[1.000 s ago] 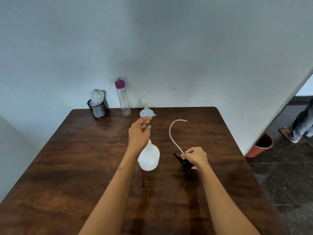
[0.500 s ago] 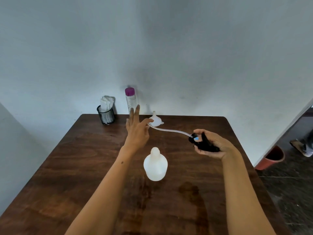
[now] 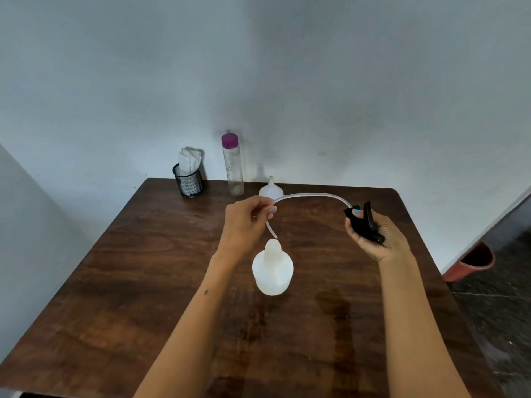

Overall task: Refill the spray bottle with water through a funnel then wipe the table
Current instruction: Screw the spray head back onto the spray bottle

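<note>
The bottle point(image 3: 273, 268), white and translucent, stands upright at the centre of the frame on the table point(image 3: 143, 282), its open neck pointing up; whether it holds any water cannot be told. The sprayer point(image 3: 364, 226), black, is off the bottle and lies in the right hand point(image 3: 373, 237) at centre right, fingers and thumb curled round it, with its trigger sticking up toward the top of the frame. From it the tube point(image 3: 313, 194) runs leftward in a shallow arch, its long axis roughly level across the frame, to the left hand point(image 3: 247, 222) just above the bottle. There the thumb and fingertips are pinched together on the tube, and past the pinch it bends sharply down, its free end pointing at the bottle's neck and stopping just above it, apart from the rim or barely touching; the picture does not settle which.

The funnel point(image 3: 271, 189), white, sits upside down on the table at upper centre, spout up, just behind the tube. To its left stands a tall clear cylinder point(image 3: 233, 165) with a purple cap, nearly empty. Further left a black mesh cup point(image 3: 188, 180) holds folded white tissues point(image 3: 189, 159). At the right edge of the frame a reddish bin point(image 3: 471, 264) stands on the floor.
</note>
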